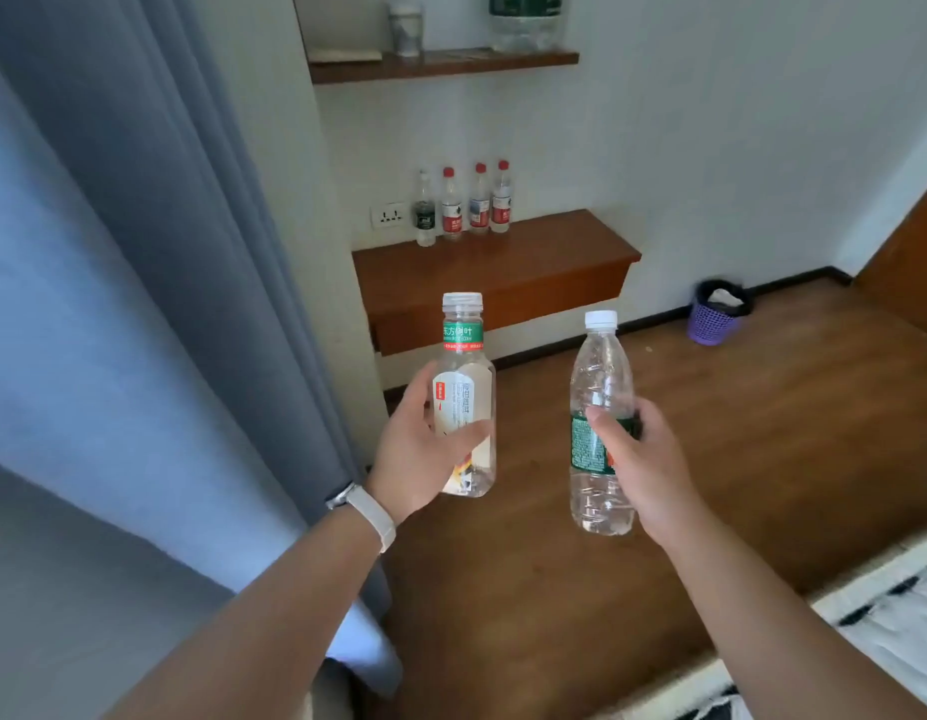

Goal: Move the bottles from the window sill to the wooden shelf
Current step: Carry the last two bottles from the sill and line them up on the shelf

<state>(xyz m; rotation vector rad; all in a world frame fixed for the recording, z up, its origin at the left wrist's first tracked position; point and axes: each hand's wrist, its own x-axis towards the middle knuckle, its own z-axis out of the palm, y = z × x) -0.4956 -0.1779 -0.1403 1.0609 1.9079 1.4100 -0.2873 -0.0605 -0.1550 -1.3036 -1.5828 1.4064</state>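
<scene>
My left hand (420, 449) grips a clear tea bottle (464, 366) with a green neck band and a white label, held upright. My right hand (643, 459) holds a slim clear water bottle (601, 371) with a white cap and a green label, also upright. Both bottles hang in the air above the floor, in front of the lower wooden shelf (503, 267). Several small bottles (464, 202) stand in a row at the back of that shelf, most with red caps. The window sill is out of view.
A grey-blue curtain (113, 304) fills the left side. An upper wooden shelf (440, 65) carries a glass and a large bottle. A wall socket (388, 215) sits left of the row. A purple bin (718, 314) stands on the wooden floor; bedding (898, 626) lies bottom right.
</scene>
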